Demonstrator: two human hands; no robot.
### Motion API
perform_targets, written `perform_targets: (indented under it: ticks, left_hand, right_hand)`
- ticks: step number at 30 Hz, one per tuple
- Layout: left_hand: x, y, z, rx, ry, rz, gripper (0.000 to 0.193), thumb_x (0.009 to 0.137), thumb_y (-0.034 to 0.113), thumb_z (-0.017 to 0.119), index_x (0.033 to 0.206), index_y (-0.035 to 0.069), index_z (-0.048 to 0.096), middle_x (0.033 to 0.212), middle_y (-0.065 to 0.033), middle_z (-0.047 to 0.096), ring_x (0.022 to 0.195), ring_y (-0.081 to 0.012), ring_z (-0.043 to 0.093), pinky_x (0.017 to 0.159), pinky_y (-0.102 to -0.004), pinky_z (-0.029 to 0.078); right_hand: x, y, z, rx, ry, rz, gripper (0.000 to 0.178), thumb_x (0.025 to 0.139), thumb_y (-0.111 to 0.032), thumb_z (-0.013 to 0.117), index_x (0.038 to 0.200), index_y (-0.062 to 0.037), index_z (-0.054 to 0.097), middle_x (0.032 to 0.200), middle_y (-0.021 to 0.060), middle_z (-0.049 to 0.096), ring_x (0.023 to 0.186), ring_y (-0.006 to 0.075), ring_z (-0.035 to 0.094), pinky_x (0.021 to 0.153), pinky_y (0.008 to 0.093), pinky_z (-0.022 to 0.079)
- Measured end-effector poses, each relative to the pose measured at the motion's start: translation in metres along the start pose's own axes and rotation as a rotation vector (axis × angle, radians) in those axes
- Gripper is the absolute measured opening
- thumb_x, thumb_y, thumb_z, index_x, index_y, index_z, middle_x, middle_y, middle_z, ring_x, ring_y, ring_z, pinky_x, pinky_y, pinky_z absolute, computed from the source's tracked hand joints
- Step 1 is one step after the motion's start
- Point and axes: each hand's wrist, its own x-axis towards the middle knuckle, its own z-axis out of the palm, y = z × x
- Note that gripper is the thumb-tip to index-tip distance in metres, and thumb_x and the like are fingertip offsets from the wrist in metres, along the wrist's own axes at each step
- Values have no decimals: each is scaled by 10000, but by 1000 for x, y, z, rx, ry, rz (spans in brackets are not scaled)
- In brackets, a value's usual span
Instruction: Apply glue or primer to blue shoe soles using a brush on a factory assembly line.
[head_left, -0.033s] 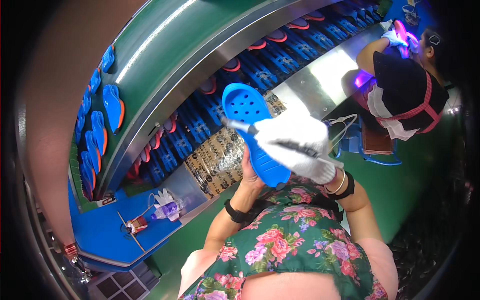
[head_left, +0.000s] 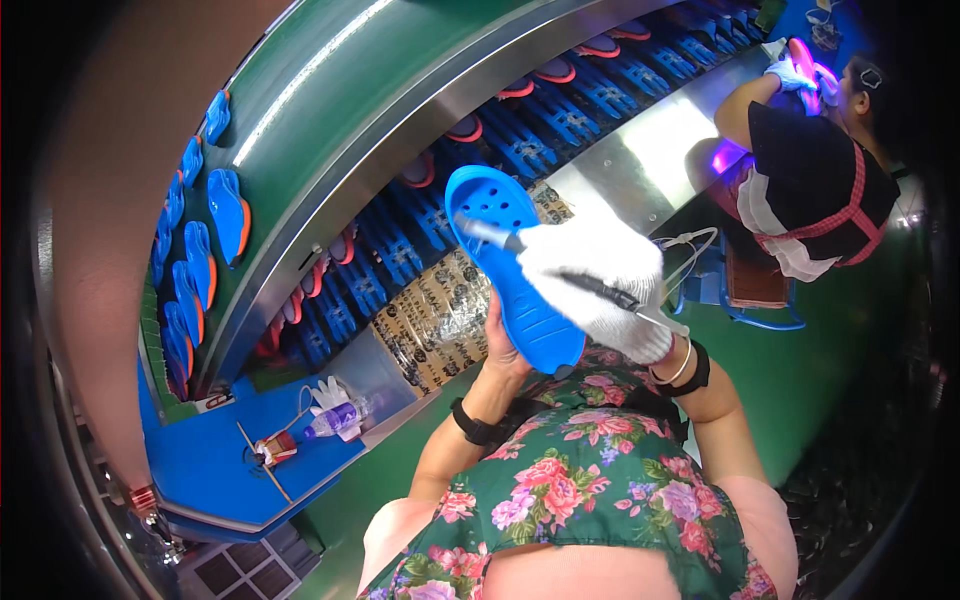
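A blue shoe sole (head_left: 545,315), foot-shaped with several round holes in its broad upper end, is held upright before me. My left hand (head_left: 502,330), bare, grips it from below and behind along its left edge; some fingers are hidden behind the sole. My right hand (head_left: 595,285), in a white knit glove, overlaps the sole's right side. It is closed around a slim brush-like tool (head_left: 490,235) with a pale shaft and dark handle. The tool's blurred tip lies over the sole's left edge, just below the holes; contact cannot be made out.
Ahead runs a rack of blue holders (head_left: 400,262) with pink-rimmed soles. Several blue-and-orange soles (head_left: 228,215) lie on the green belt (head_left: 300,100). A blue table (head_left: 200,450) at left bears a purple bottle (head_left: 335,420). At right a co-worker (head_left: 810,170) handles a lit pink sole.
The tool's tip has shifted slightly upward and to the right along the sole's left edge. The gloved hand moved a little with it; the left hand keeps its grip.
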Motion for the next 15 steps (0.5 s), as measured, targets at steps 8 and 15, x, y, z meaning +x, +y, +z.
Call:
perform_targets:
  ticks: [8,15]
  left_hand:
    - [14,0,27,-141,-52,27,800,937,673,551,1518,138,424,1482,-128,530,1361,-340,504,1171,-542,362]
    - [31,11,42,464,218,115,984,902,712,572,1567,47,284,1532,-146,464,1380,-345,479,1158,-550,382]
  right_hand:
    - [-10,0,1,135,-82,20,197,785,-21,772,979,-49,776,997,135,767,888,256,722,796,370,559]
    - [-22,16,17,-81,-50,-198,228,776,-48,786,1004,-59,777,1016,126,767,932,276,723,829,373,557]
